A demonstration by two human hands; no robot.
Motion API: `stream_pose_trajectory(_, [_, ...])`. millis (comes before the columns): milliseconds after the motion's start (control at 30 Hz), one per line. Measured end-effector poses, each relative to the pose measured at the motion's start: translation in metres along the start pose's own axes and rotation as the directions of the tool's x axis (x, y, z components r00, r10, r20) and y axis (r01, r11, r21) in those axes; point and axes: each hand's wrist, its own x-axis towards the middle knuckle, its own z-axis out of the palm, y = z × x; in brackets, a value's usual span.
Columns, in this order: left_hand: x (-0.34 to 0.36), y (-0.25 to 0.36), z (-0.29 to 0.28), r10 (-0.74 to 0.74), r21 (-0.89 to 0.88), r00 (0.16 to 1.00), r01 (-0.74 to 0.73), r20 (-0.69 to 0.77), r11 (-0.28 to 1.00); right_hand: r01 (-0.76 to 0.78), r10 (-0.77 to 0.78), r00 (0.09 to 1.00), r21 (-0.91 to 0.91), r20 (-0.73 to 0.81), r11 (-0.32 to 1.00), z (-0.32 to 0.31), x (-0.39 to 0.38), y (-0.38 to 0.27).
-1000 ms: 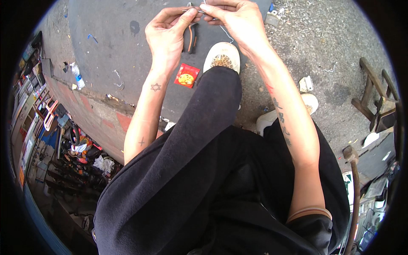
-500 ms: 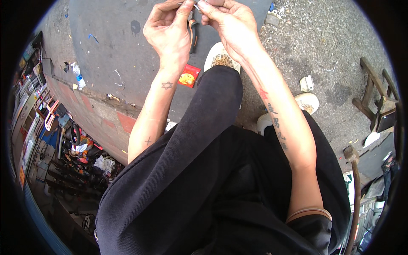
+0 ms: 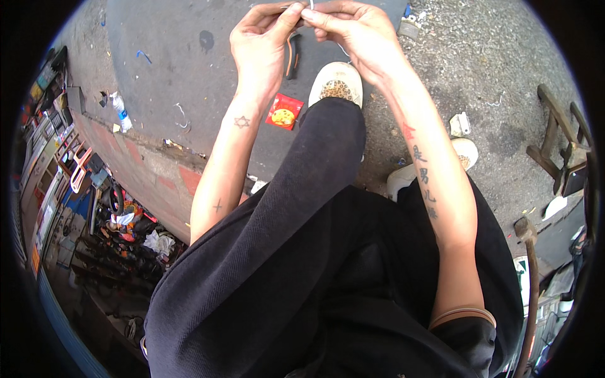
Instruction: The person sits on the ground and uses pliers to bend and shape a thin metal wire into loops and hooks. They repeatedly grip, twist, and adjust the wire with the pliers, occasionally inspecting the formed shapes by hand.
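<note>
Rough grey pavement (image 3: 504, 57) with dark sheet (image 3: 170, 82) on it, clutter (image 3: 126, 227) near left. Left grip (image 3: 259, 47) and right grip (image 3: 362, 41) meet at far edge, both pinching thin white strand (image 3: 311, 4), which sits between the two; more of it shows just nearside of right grip. Orange-and-black tool handles (image 3: 290, 60) partly behind left grip, red packet (image 3: 285, 112) nearer, left of white shoe (image 3: 337, 70)

A red packet (image 3: 285, 112) lies on the ground (image 3: 189, 79); a bottle (image 3: 121, 113) left, a stool (image 3: 574, 153) and hammer (image 3: 532, 283) right.
</note>
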Motion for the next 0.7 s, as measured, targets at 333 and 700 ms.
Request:
stream_pose_trajectory(333, [0.009,0.013,-0.009,0.410,0.622,0.818,-0.574,0.404,0.533,0.030,-0.034,0.999,-0.225,-0.014,0.974,-0.013,0.000,-0.014])
stream_pose_trajectory(700, [-0.011,-0.003,0.001,0.299,0.314,0.945,-0.326,0.133,0.892,0.005,0.036,0.986,-0.245,0.162,0.969,-0.014,-0.005,-0.019])
